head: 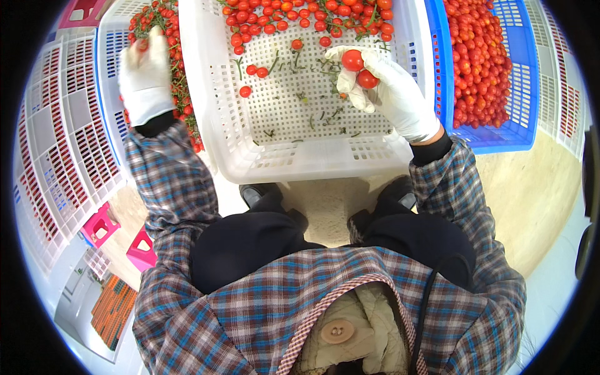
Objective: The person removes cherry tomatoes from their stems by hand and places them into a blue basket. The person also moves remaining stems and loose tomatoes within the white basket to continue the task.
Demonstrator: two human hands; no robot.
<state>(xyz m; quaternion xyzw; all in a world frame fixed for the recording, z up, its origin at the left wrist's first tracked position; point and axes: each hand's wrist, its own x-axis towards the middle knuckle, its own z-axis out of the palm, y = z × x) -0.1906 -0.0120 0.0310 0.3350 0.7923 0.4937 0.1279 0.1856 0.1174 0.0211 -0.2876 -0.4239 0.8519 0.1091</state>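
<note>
My right hand (382, 89), in a white glove, is over the white plastic crate (300, 164) before me. It holds two red cherry tomatoes (361, 69) in its curled fingers. My left hand (146, 84), also gloved in white and blurred, is above the left crate. Under and beside it lie cherry tomatoes on green stems (180, 89). A red spot shows among its fingertips; I cannot tell whether it is a held tomato or one lying behind. Loose cherry tomatoes (304, 14) cover the far end of the middle crate, with a few single ones nearer. Green stem bits (328, 115) are scattered over its perforated floor.
A blue plastic crate (497, 140) heaped with red cherry tomatoes (480, 70) is at the right. White perforated crates (65, 136) stand at the far left. Pink plastic stools (143, 251) are on the floor at left. My shoes (253, 194) are behind the middle crate's near edge.
</note>
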